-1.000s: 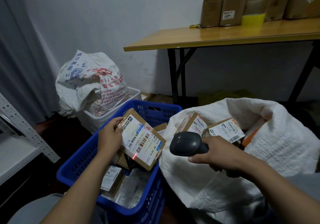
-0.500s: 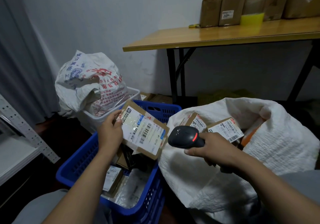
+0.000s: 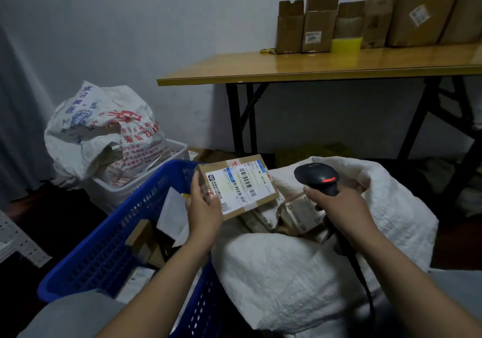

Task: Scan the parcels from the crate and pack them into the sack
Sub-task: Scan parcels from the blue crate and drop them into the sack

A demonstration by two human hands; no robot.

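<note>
My left hand [image 3: 204, 206] grips a brown cardboard parcel [image 3: 238, 185] by its left end, label up, held over the mouth of the white woven sack [image 3: 300, 264]. My right hand [image 3: 339, 207] holds a black barcode scanner [image 3: 317, 177] with a red light, just right of the parcel. Several labelled parcels [image 3: 300, 211] lie inside the sack below. The blue plastic crate [image 3: 109, 249] on the left holds more parcels, partly hidden by my left arm.
A printed sack [image 3: 104, 131] sits in a white basket [image 3: 180, 149] behind the crate. A wooden folding table [image 3: 326, 65] with several open cardboard boxes [image 3: 318, 22] stands at the back. A white metal shelf [image 3: 15, 243] edges in at the left.
My left hand carried the parcel from above the crate rightward to above the sack's mouth. The scanner moved right and tilted up; its red spot no longer lies on the label.
</note>
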